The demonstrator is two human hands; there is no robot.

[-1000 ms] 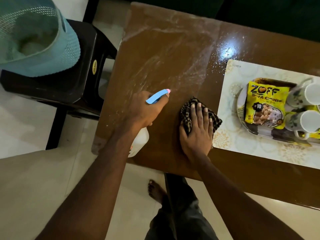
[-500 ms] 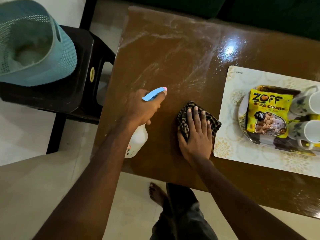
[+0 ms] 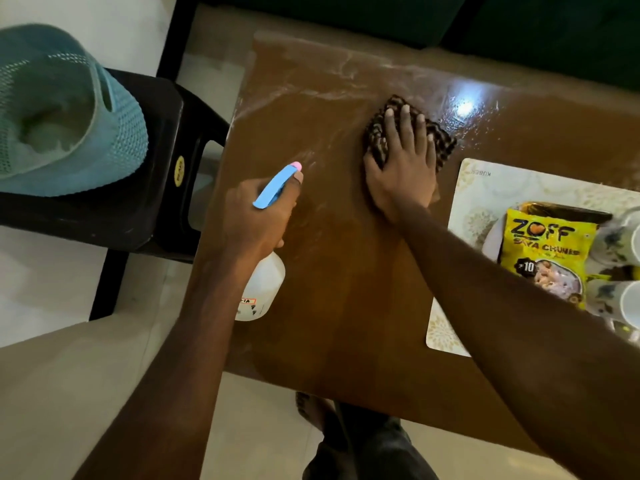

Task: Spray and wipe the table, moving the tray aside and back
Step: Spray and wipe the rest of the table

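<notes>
Right hand (image 3: 401,168) flat on the cloth (image 3: 440,140), left hand (image 3: 259,216) gripping the spray bottle (image 3: 261,289): best press evenly, overlapping strokes across the streaky surface (image 3: 346,306).

Right hand (image 3: 401,171) flat on cloth (image 3: 441,142); left hand (image 3: 256,220) grips spray bottle (image 3: 261,289).
</notes>
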